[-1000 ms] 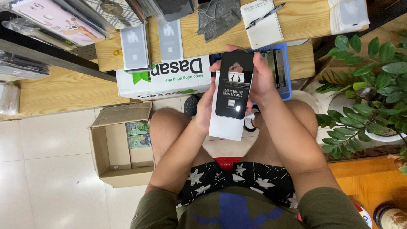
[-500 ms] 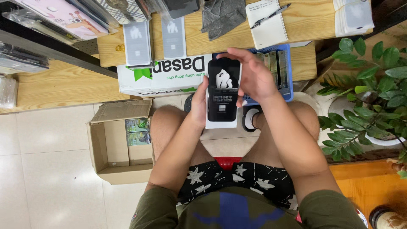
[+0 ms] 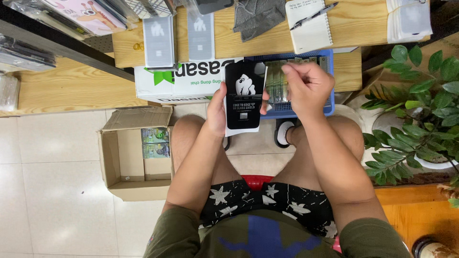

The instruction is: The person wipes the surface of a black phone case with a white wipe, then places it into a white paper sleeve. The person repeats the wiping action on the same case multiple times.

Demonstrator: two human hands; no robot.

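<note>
**Black packet held upright, other hand at the blue basket**

My left hand (image 3: 217, 112) clamps the black packet (image 3: 244, 98) by its edge, face up toward me — easy to read there. My right hand (image 3: 306, 86) is curled above the blue basket (image 3: 329, 107); whether it pinches anything, I cannot tell. The open cardboard box (image 3: 134, 160) sits left of my knee, the plant (image 3: 420, 105) crowds the right.

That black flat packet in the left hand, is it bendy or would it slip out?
The black flat packet probably stays stiff: it stands straight though the left hand grips only one edge. It looks thin and likely light. Its glossy front may be a bit slippery. The right hand is beside it, over the blue basket.
</note>
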